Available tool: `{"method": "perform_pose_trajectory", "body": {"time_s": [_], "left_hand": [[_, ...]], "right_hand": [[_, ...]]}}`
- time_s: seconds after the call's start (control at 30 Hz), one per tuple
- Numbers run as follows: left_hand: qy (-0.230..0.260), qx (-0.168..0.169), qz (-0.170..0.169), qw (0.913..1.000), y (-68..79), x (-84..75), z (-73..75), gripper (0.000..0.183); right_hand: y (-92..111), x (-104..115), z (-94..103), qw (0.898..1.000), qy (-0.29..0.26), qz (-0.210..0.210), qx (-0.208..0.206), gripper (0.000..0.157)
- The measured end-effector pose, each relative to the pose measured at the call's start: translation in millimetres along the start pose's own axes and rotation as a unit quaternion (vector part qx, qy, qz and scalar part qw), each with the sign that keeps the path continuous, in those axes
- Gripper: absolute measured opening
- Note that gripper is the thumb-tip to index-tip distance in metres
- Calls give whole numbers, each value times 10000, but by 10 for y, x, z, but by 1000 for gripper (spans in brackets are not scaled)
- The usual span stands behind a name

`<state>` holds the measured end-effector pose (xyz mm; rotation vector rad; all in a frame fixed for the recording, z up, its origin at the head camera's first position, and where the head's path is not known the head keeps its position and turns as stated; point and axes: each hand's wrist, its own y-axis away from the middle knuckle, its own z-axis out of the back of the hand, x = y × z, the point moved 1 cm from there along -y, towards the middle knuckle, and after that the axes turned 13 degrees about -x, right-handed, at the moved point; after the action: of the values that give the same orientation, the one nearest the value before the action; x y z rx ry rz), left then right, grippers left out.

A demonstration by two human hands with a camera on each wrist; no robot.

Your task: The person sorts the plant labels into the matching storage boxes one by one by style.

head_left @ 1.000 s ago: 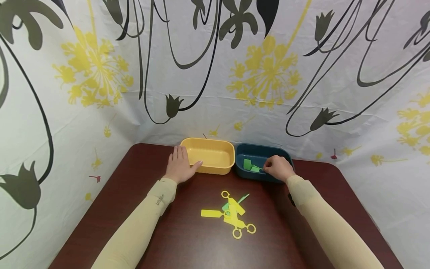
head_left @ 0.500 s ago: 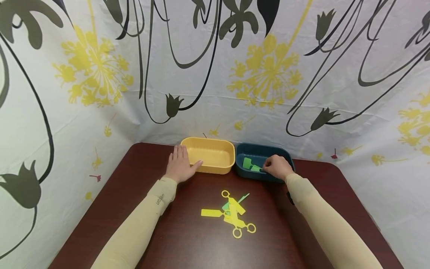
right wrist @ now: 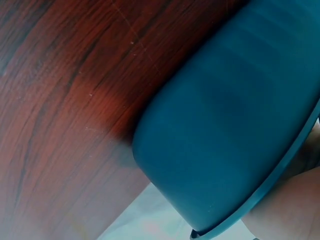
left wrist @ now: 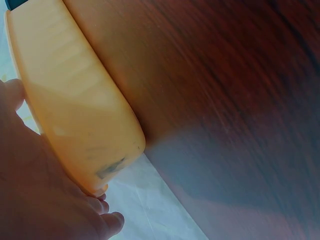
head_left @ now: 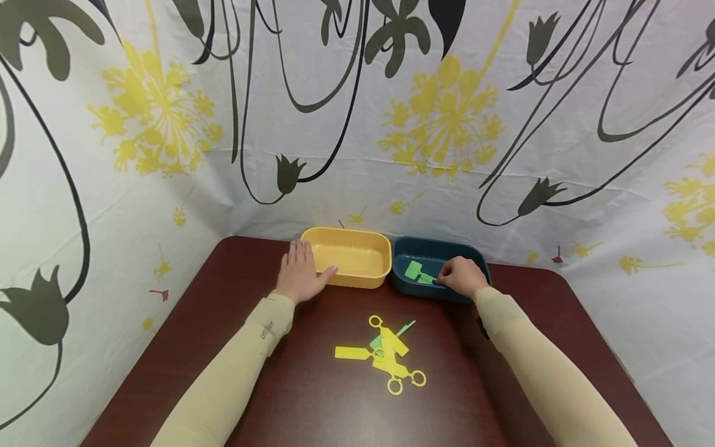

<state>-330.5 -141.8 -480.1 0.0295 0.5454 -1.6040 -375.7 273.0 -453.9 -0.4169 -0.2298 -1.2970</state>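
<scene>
My left hand (head_left: 298, 273) lies with straight fingers along the left end of the yellow bin (head_left: 385, 273), touching its rim, the thumb over the front edge. In the left wrist view, the yellow bin's side (left wrist: 80, 100) fills the space beside the hand. My right hand (head_left: 462, 276) reaches into the dark blue bin (head_left: 402, 287) and pinches the thin end of a green flat tag (head_left: 413, 269). Another green piece (head_left: 426, 279) lies just under it. The right wrist view shows the blue bin's outer wall (right wrist: 215, 115); the fingertips are hidden there.
Yellow ring-ended tags (head_left: 352, 353) lie in a loose pile on the dark red wooden table (head_left: 313, 397), partly over a green tag (head_left: 375, 343). The two bins stand side by side at the table's back edge, against a patterned curtain (head_left: 346, 149).
The green tag in the blue bin has turned slightly under my right hand, its broad end shifting a little. My left hand and the pile stay as they were.
</scene>
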Motion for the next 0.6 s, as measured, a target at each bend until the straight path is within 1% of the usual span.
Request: {"method": "perform_pose_trajectory", "body": {"time_s": [0.13, 0.33, 0.6], "left_hand": [[46, -62, -24, 10000, 10, -19, 27, 107], [-29, 9, 20, 10000, -1, -2, 6, 108], [-70, 0, 8, 10000, -10, 3, 5, 109]], "right_hand": [[5, 7, -2, 10000, 20, 5, -65, 9], [11, 13, 5, 9999, 43, -59, -143, 9], [13, 7, -8, 9998, 45, -111, -162, 10]]}}
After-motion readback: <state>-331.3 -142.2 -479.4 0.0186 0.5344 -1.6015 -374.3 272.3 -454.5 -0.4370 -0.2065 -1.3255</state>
